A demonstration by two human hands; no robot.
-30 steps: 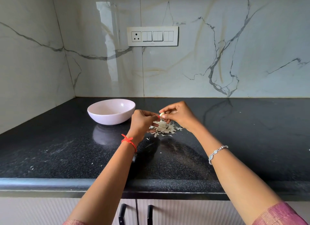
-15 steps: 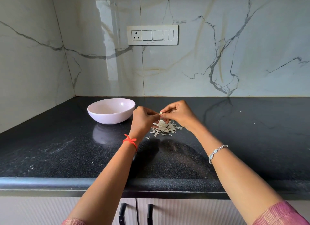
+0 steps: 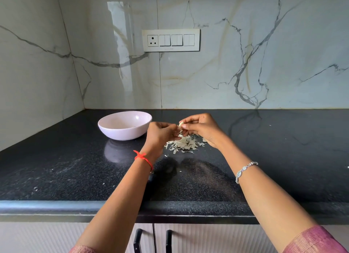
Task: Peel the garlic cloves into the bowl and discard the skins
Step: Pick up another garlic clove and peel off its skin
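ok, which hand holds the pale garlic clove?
The right hand, with the silver beaded bracelet: it pinches the pale garlic clove. The left hand, with the red thread wristband, curls beside it, grip unclear.

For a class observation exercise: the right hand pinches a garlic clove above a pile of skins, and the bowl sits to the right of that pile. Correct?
No: the head view shows the bowl to the left of the pile of skins, not the right. The right hand does pinch the garlic clove above that pile.

Switch panel (image 3: pixel 171 39) on marble wall (image 3: pixel 245 16) — black countertop (image 3: pixel 56 173).
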